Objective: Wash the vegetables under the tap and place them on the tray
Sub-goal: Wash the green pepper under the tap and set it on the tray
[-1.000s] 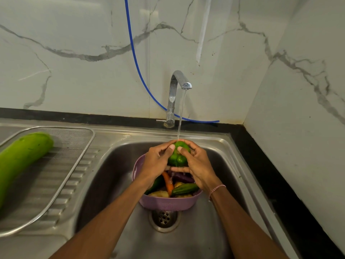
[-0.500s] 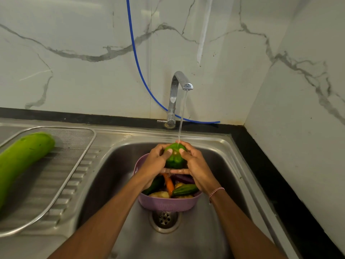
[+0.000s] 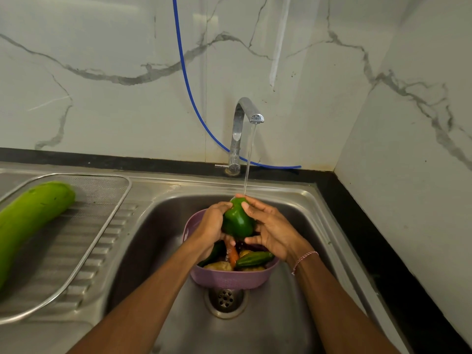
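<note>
We hold a green pepper under the tap's running water, just above a purple bowl of vegetables. Our left hand curls round its left side; our right hand cups its right, fingers bent onto it. Well left of our hands, a gourd lies on the tray.
</note>
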A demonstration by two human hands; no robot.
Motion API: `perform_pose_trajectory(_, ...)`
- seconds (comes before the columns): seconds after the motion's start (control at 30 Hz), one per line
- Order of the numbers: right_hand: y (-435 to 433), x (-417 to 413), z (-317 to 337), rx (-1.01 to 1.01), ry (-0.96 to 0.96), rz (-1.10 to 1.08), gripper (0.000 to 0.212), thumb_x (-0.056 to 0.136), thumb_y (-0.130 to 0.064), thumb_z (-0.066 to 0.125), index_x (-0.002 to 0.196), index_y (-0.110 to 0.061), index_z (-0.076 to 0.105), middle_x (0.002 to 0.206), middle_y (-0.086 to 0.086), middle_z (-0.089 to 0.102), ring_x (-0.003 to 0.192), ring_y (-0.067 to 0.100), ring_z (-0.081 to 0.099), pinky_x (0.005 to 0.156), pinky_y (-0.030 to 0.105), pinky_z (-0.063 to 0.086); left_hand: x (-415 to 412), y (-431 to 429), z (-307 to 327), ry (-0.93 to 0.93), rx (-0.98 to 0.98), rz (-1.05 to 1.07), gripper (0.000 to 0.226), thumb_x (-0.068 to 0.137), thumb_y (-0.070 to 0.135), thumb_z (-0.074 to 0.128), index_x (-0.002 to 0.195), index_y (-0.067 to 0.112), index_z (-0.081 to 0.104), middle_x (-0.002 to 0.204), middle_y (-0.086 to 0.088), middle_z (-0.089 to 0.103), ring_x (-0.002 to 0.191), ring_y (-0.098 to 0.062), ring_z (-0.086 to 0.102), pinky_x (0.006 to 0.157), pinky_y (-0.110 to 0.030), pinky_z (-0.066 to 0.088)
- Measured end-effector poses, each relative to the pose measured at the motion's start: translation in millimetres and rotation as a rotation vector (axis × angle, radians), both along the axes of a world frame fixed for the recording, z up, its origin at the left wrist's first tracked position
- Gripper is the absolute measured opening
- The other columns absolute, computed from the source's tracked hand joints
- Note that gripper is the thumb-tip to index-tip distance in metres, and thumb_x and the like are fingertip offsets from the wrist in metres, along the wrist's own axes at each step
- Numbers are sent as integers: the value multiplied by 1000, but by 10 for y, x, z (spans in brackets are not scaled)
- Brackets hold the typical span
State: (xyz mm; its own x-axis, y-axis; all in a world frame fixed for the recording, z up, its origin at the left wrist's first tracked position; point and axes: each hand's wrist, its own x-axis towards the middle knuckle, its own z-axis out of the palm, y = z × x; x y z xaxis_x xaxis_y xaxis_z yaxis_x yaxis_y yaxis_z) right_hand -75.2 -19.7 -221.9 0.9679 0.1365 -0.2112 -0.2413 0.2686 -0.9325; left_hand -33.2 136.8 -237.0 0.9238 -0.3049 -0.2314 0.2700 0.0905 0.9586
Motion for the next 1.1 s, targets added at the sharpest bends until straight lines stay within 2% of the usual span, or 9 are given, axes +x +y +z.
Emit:
perform_pose_trajectory(0.2,41,76,-69,92,10,-98,32,105,-30,62,136,-29,70,139,15,67,114,39,73,57,30,64,-37,-35,14,-15,-61,-61,54,102,59,47,134,16,53,122,-20,68,95,-32,76,57,-37,61)
perform_pose_trajectory(0.4,125,100,-89,213,15,-79,46,109,-4,48,153,-17,48,146,17,60,123,34,69,86,48,65,-37,-61,-34,-236,171,56,43,105,56,40,134,24,37,119,-4,66,100,-15,68,71,-27,58)
perform_pose_trajectory(0.5,163,57,-85,127,-14,7,51,108,-3,49,156,-19,42,146,15,60,121,35,70,90,50,64,14,-19,-49,-172,169,96,54,104,63,34,135,21,44,116,-3,66,106,-20,69,91,-46,61)
perform_pose_trajectory(0.57,209,43,-96,-40,-50,-8,54,109,-13,52,160,-24,37,143,12,63,111,36,75,86,48,65,38,2,-55,-170,167,104,57,103,65,34,136,20,48,117,-2,66,108,-18,68,98,-46,58)
perform_pose_trajectory(0.7,268,57,-116,-408,-171,-139,50,108,-33,54,155,-34,36,133,6,66,81,29,80,63,33,66,64,22,-18,-148,80,38,47,105,59,38,131,22,51,105,-10,73,75,-15,71,64,-30,57)
perform_pose_trajectory(0.77,296,82,-160,-514,-246,-246,34,110,-39,48,144,-38,41,128,7,67,85,25,79,67,34,66,11,3,5,-143,55,-45,40,107,52,41,132,21,47,79,-8,69,52,-12,60,47,-23,47)
perform_pose_trajectory(0.9,300,106,-210,-638,-286,-332,33,111,-43,43,139,-28,49,132,0,62,119,16,65,103,42,57,-47,-37,7,-162,29,-175,37,110,42,40,139,19,35,71,-11,62,51,-17,54,48,-28,45)
perform_pose_trajectory(1.03,258,100,-160,-512,-222,-374,30,110,-45,44,130,-24,45,120,1,63,107,11,67,86,27,59,27,-13,-53,-163,43,-190,62,109,35,43,155,49,3,91,-21,68,60,-24,60,50,-30,50)
perform_pose_trajectory(1.1,257,122,-168,-456,-165,-376,31,108,-51,45,127,-26,45,118,2,65,105,17,70,86,34,62,18,-7,-52,-164,21,-218,65,109,31,44,153,53,2,99,-26,66,62,-26,60,50,-30,51)
